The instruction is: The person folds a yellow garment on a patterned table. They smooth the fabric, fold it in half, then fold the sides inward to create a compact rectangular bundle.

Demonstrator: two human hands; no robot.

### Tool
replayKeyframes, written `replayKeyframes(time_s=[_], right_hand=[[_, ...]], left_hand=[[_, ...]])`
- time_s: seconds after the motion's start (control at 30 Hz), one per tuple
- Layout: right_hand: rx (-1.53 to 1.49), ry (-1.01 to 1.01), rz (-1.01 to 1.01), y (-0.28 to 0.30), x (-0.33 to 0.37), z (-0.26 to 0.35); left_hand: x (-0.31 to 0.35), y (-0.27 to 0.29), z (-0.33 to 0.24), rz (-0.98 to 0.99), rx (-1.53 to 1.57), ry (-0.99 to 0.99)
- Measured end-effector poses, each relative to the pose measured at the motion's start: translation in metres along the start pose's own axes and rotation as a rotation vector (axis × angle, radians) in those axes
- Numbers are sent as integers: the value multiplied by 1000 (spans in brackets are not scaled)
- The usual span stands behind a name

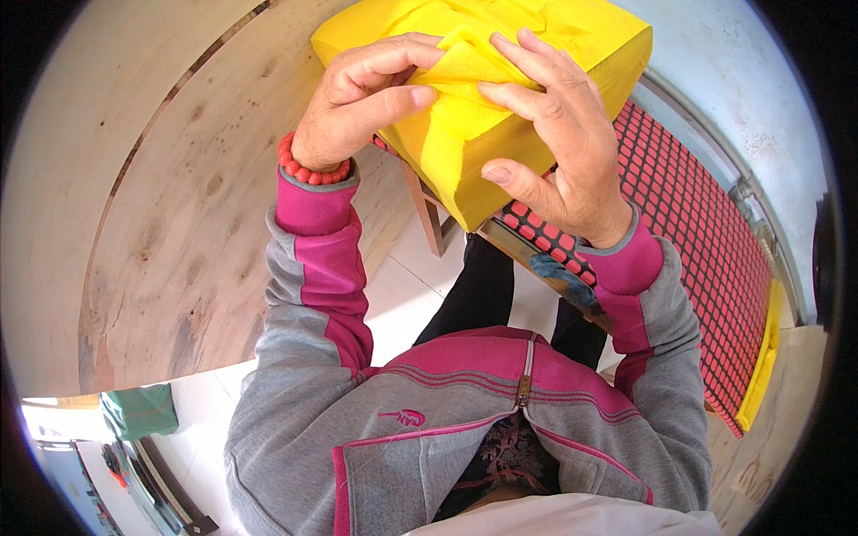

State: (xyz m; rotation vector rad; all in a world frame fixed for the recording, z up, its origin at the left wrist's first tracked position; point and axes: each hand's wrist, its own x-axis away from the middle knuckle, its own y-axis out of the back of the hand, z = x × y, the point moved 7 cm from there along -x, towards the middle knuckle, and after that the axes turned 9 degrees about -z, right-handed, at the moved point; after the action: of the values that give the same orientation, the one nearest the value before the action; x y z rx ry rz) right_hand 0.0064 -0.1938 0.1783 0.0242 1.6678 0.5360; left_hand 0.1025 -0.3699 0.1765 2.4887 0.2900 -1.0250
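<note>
Yellow bundle (pixel 463 123): my right grip (pixel 575 143) spreads apart at its right; my left grip (pixel 347 103), at its left, I can't tell.

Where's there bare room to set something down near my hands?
Widest is the wooden surface, left of the left hand, bordered by the yellow cloth bundle and the tiled floor. The red-and-black mat also shows a bare stretch between the right hand and the wall, down to the yellow strip. It's crowded around the bundle, where both hands are.
</note>
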Motion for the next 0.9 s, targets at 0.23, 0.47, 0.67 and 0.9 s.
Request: replayKeyframes(time_s=[0.23, 0.47, 0.67, 0.9], right_hand=[[-6, -4, 2, 0, 0, 0], [-107, 3, -82, 10, -3, 0], [35, 88, -7, 14, -4, 7], [139, 69, 36, 4, -3, 9]], left_hand=[[0, -7, -2, -57, 92, 7], [-4, -14, -10, -116, 62, 3], [-7, -16, -14, -200, -2, -6], [-6, -15, -11, -201, 20, 36]])
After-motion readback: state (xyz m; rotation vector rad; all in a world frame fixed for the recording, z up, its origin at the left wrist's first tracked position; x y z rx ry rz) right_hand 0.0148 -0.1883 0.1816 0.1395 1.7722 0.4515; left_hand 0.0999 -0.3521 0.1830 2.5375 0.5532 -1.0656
